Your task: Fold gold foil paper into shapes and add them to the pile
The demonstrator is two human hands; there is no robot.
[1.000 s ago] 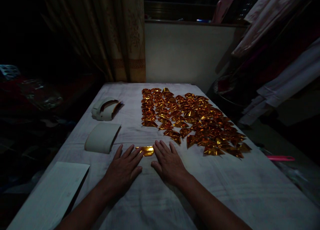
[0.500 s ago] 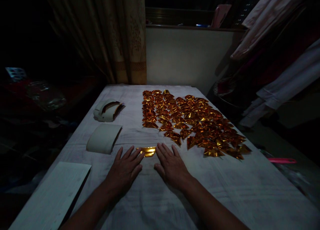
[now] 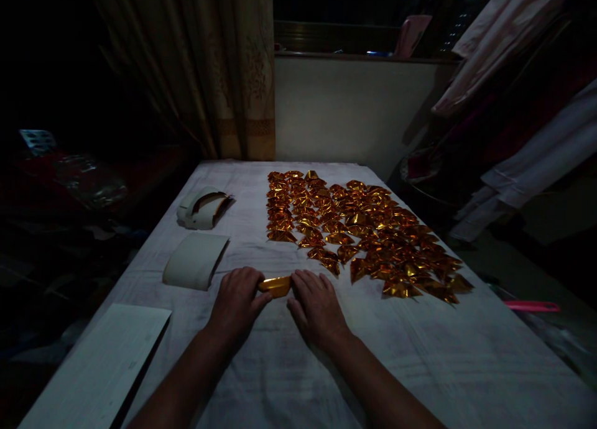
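A small folded gold foil piece [image 3: 276, 285] lies on the white cloth-covered table [image 3: 433, 348] between my two hands. My left hand [image 3: 237, 304] has its fingers curled around the piece's left end, thumb under it. At the piece's right end my right hand [image 3: 317, 306] rests palm down, fingertips touching it. Beyond the hands, a spread of several folded gold foil pieces [image 3: 364, 230] covers the table's middle and right side.
A curved stack of white sheets [image 3: 194, 261] lies left of my hands, and another curled stack showing gold edges [image 3: 203, 207] sits farther back. A flat white sheet [image 3: 100, 367] lies at the near left. A curtain [image 3: 219, 74] and hanging clothes [image 3: 517, 106] flank the table. A pink object [image 3: 532, 306] lies at right.
My left hand has gone from flat with spread fingers to curled around the foil piece's left end. The right hand shifted slightly closer. The foil piece now looks raised and narrower.
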